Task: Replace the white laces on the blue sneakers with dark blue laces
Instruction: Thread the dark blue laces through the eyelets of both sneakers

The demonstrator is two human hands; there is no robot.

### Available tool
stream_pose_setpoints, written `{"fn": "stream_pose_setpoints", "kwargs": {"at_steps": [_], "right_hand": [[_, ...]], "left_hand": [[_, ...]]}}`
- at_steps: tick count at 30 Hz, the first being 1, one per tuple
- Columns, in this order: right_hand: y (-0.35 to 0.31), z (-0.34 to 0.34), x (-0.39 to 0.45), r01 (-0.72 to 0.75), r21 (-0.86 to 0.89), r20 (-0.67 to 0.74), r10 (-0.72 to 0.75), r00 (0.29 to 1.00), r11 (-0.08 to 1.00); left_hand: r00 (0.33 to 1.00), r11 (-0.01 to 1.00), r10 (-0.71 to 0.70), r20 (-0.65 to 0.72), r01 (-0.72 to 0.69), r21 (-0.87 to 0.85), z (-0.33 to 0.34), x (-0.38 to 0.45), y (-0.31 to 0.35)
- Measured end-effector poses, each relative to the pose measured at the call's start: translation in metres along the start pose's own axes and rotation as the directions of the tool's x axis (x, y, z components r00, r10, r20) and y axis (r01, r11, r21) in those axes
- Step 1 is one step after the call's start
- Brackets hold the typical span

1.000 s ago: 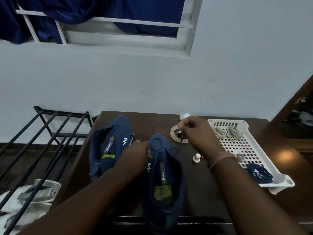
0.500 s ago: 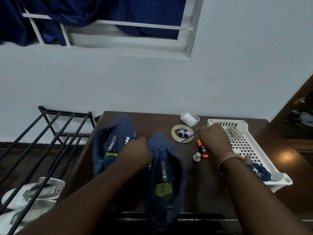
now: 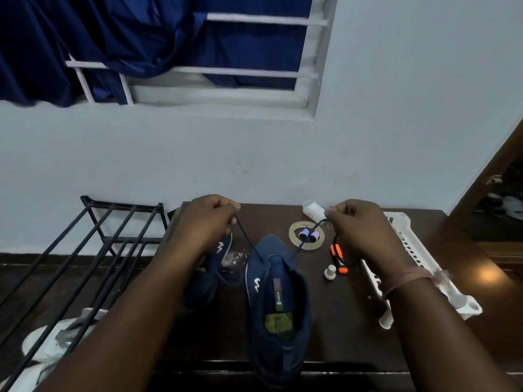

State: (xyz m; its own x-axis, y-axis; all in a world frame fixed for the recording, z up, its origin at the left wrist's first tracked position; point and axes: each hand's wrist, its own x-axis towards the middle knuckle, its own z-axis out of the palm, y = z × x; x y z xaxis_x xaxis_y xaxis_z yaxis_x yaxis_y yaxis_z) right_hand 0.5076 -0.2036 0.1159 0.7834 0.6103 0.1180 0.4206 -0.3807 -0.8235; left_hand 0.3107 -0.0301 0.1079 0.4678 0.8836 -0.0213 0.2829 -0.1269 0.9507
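A blue sneaker (image 3: pixel 278 304) stands in the middle of the dark wooden table (image 3: pixel 339 329), toe pointing away from me. A dark blue lace (image 3: pixel 250 243) runs through its front eyelets and rises in a V to both hands. My left hand (image 3: pixel 208 219) pinches the left end, raised above the second blue sneaker (image 3: pixel 210 267), which my forearm partly hides. My right hand (image 3: pixel 358 230) pinches the right end, with slack lace looping below its fingers.
A white plastic tray (image 3: pixel 418 258) sits at the table's right, partly behind my right arm. A tape ring (image 3: pixel 307 233) with two small spools, an orange marker (image 3: pixel 338 257), a white knob (image 3: pixel 329 273) and a small white box (image 3: pixel 314 212) lie nearby. A black metal rack (image 3: pixel 85 250) stands left.
Both hands have risen from the sneaker and moved apart, pulling the dark blue lace taut through the front eyelets. The right hand came back from the tray side.
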Motion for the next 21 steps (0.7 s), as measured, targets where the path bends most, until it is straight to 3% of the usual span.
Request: {"fn": "stream_pose_setpoints", "kwargs": {"at_steps": [3,5,8,16,21], "right_hand": [[-0.021,-0.016,-0.012,-0.047,0.151,0.017,0.045,0.999,0.987],[-0.04,-0.029,-0.018,-0.063,0.185,0.096,0.046,0.994,0.981],[-0.085,-0.055,-0.027,0.025,0.109,0.2,-0.047,0.979,0.994],[-0.207,-0.113,-0.026,0.195,0.123,0.22,-0.218,0.951,0.973],[-0.248,-0.133,-0.022,0.23,0.131,0.228,-0.255,0.94,0.964]], "left_hand": [[0.997,0.971,-0.071,0.024,0.074,-0.228,-0.017,-0.01,0.023],[0.996,0.955,-0.074,0.057,0.088,-0.284,-0.026,-0.015,0.044],[0.991,0.954,-0.057,0.124,0.091,-0.285,-0.043,-0.023,0.088],[0.938,0.966,-0.069,0.338,0.147,-0.211,-0.073,-0.051,0.214],[0.946,0.979,0.013,0.325,0.054,-0.194,-0.09,-0.064,0.273]]}}
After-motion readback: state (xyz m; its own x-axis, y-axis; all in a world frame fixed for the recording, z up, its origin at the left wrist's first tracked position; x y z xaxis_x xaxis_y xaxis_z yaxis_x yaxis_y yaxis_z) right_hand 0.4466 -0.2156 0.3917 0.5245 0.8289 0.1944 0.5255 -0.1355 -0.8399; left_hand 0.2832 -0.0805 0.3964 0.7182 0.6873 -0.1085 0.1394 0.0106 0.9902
